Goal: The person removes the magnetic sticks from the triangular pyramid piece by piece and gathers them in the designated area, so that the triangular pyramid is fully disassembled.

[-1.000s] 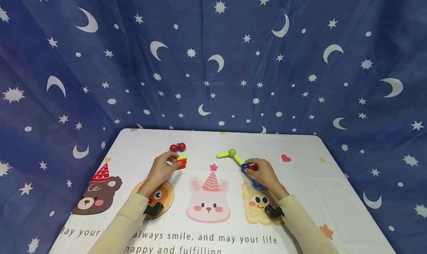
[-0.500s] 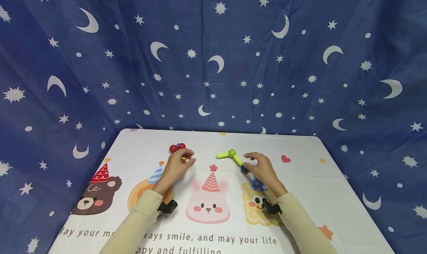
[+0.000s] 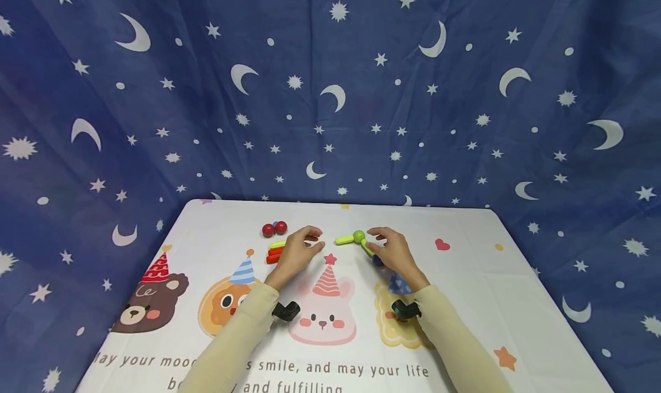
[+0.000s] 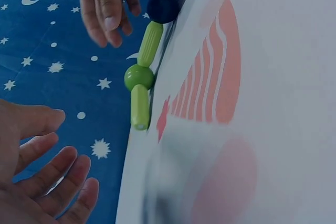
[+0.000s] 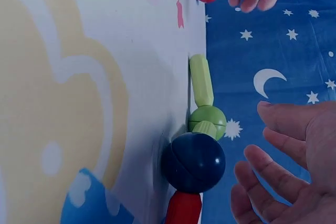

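I see two bare hands, left hand (image 3: 296, 252) and right hand (image 3: 395, 252), no rings or gloves. Both arms wear long pale cream sleeves (image 3: 234, 341) reaching the wrists. A small black camera mount (image 3: 286, 311) is strapped under each wrist.

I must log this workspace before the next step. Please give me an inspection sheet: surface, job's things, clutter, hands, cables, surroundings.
Surface: table under a white cartoon-animal cloth.
Job's things: rod-and-ball chain lying flat: green rods, green ball, blue ball, red rod.
Clutter: two red balls; stacked rods beside the left hand.
Hands: left hand and right hand both open, holding nothing, either side of the chain.
Cables: nothing seen.
Surroundings: blue star-and-moon curtain.
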### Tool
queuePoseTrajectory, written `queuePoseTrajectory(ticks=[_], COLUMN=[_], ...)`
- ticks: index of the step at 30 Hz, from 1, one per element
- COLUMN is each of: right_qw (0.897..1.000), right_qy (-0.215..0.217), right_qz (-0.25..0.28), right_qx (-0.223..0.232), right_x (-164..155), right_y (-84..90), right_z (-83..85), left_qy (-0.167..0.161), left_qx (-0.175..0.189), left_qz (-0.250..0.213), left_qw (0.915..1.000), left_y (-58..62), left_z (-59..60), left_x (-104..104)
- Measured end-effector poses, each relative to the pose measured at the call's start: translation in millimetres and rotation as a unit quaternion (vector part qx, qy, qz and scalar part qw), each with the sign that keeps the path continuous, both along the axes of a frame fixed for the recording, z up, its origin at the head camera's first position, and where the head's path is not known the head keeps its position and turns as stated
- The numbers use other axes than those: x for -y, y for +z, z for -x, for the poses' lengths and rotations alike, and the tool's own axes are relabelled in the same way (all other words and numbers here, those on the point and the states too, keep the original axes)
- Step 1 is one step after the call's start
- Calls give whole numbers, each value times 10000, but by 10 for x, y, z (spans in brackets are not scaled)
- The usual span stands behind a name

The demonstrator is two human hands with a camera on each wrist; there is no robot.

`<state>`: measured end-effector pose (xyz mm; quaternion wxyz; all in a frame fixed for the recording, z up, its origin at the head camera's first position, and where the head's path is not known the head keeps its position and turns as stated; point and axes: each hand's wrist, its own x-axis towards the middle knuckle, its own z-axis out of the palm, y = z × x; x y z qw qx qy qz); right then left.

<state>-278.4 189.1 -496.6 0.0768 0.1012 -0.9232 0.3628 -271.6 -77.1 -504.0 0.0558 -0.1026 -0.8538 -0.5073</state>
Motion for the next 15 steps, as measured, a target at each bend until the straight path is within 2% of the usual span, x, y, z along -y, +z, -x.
queuePoseTrajectory(ticks=[15], right_qw=[9994], right_qy=[-183], right_qz=[-33], right_qx=[288], right_x=[115], right_y=[-55], right_z=[204], left_qy=[-275], left_qx=[284], left_qz=[-38], left_qw=[9992], left_y=[-184], left_z=[251], left_x=[-261])
